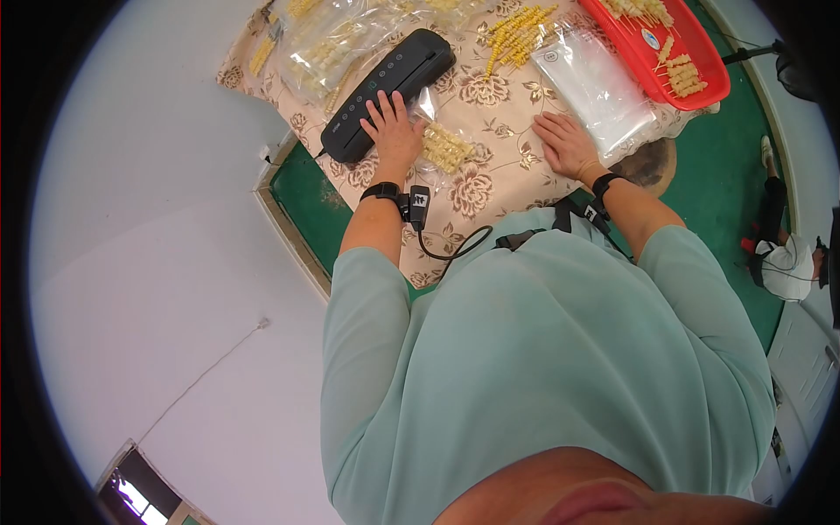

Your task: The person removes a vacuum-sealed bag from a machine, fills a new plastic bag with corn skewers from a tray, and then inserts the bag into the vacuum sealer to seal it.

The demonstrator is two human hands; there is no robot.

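My left hand (395,133) lies with spread fingers on the lid of a black vacuum sealer (418,59), near its row of buttons. Beside that hand, a clear plastic bag holding pale yellow skewered pieces (448,147) rests on the cloth, its upper end reaching to the sealer's edge. My right hand (565,145) is laid flat on the tablecloth (490,175) with nothing in it. Just past its fingers is a stack of clear plastic bags (593,87).
Filled plastic bags (328,54) cover the table's far left. Loose yellow skewers (516,37) lie at the back middle. A red plastic basket (713,74) with more skewers stands at the far right. A round wooden stool (652,166) is below the right edge; another person (783,262) is farther right.
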